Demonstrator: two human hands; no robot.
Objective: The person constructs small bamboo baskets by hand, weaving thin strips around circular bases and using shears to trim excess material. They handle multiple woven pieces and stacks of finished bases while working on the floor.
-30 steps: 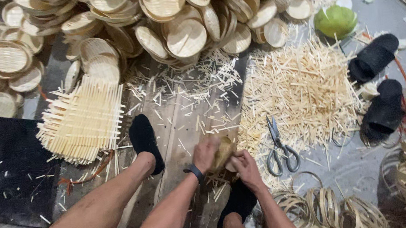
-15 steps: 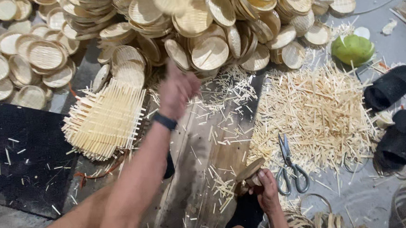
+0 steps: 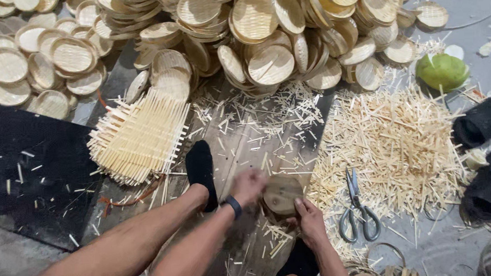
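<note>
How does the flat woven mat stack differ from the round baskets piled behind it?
The woven mat stack is square, flat, with loose strip ends sticking out all round; the round baskets are trimmed circles with rims. The mats lie in one neat stack, the baskets in a tumbled heap, many tilted. Both are pale woven bamboo-like strips.

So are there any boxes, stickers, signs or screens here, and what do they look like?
No boxes, labels, signs or screens show.
Nearest thing: a dark band with a small dark face on the left wrist, too small to tell if it is a screen.
Round woven trays are heaped loose at the top, unwrapped.
</note>
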